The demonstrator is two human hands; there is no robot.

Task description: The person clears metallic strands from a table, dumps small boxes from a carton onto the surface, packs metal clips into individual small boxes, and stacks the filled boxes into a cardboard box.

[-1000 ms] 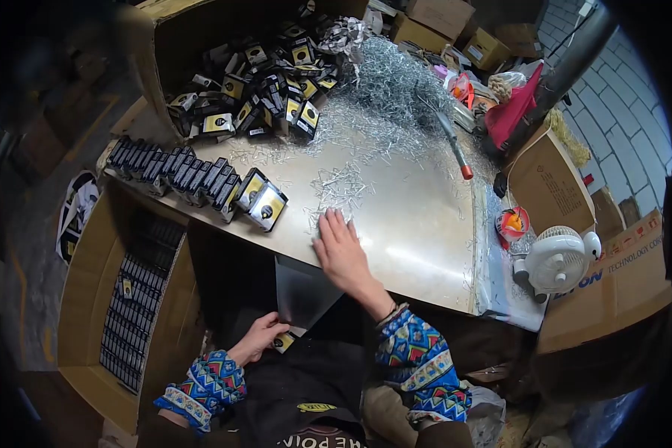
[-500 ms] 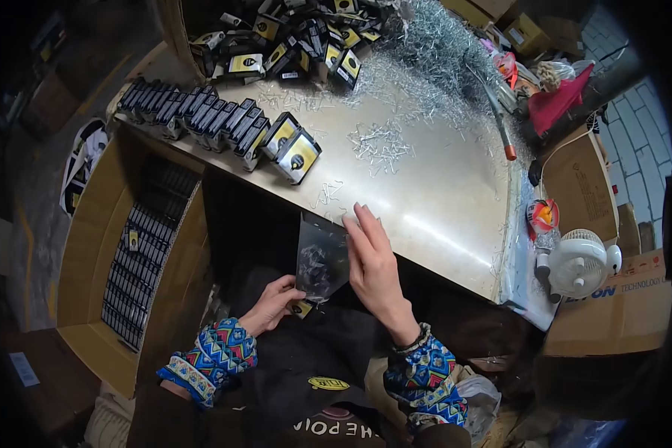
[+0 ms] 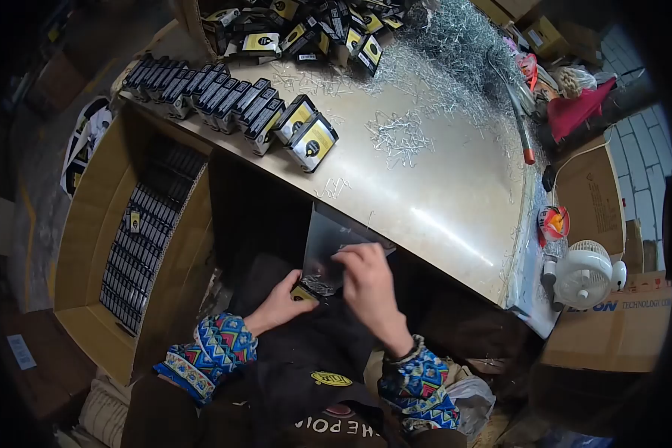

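My left hand (image 3: pixel 280 305) grips a small black and yellow box (image 3: pixel 304 293) below the table's front edge. Metal pins (image 3: pixel 319 284) lie bunched at the box's top, at the lower end of a grey metal chute (image 3: pixel 325 237). Over the chute is my right hand (image 3: pixel 367 280), its fingers bent and drawn together; whether it holds anything is too small to tell. Loose pins (image 3: pixel 399 138) are scattered on the metal tabletop (image 3: pixel 433 201), with a few near the edge above the chute. One pin hangs at the edge above my right hand.
A row of upright boxes (image 3: pixel 216 97) lines the table's left edge. Behind are heaped boxes (image 3: pixel 306 33) and a large pin pile (image 3: pixel 455 52). A carton of packed boxes (image 3: pixel 138 246) stands at left. A white fan (image 3: pixel 584 272) and a red-tipped rod (image 3: pixel 529 155) are at right.
My right hand has left the tabletop and come down over the chute, its fingers now bent. Pins have slid down the chute to the box in my left hand. The view has shifted.
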